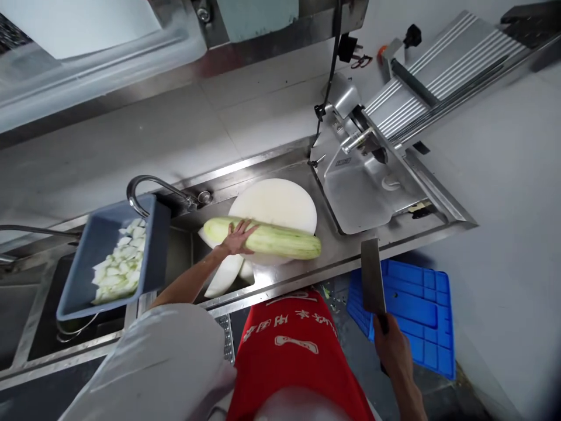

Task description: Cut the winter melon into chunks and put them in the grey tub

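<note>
A long peeled pale-green gourd (284,241) lies across a round white cutting board (280,199) on the steel counter. My left hand (238,236) rests on top of it near its left end, fingers spread. Off to the right, my right hand (392,345) is closed round the handle of a cleaver (371,278), its broad blade pointing away from me, beyond the counter's front edge and apart from the gourd. Large white gourd pieces (225,275) lie below and left of the board, partly hidden by the gourd and my left arm.
A grey-blue tub (151,251) of cut pale chunks (118,266) stands over the sink at left, under a curved faucet (144,181). A metal slicing machine (363,187) occupies the counter's right end. A blue plastic crate (421,310) is on the floor. A steel shelf (263,52) hangs above.
</note>
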`<state>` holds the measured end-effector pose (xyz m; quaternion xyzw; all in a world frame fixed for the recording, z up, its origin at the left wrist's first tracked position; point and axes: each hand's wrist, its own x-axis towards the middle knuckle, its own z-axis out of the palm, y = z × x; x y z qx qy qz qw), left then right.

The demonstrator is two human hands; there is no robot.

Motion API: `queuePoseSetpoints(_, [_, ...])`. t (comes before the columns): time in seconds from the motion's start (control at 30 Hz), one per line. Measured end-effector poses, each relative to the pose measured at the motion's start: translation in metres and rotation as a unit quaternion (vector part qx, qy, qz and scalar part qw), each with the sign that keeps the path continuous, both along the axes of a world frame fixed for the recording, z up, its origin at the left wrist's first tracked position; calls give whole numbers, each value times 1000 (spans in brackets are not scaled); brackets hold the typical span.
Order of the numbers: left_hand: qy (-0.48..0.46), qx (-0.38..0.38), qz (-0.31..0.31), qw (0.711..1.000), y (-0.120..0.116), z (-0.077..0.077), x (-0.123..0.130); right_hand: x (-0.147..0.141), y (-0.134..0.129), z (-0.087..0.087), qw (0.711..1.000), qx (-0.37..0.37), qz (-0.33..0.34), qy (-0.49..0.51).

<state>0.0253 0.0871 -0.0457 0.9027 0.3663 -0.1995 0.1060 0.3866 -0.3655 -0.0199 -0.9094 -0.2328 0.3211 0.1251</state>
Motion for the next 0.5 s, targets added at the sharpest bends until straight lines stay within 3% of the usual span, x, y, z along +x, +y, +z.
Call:
queuePoseSetpoints(0.13, [26, -47, -18, 998, 17, 4, 10, -2, 19, 4, 999, -4, 35, 9])
queuePoseSetpoints(0.3, [-31, -52, -27, 998, 30, 0, -15, -5, 45, 3, 997, -4, 82, -11])
queuePoseSetpoints(0.43, [-81, -35, 13, 996, 40, -6, -40, -18, 56, 7, 996, -22, 78, -22])
queuePoseSetpoints(0.5, [-112, -21, 79, 990, 46, -9, -50, -28, 56, 10, 998, -28, 57, -24])
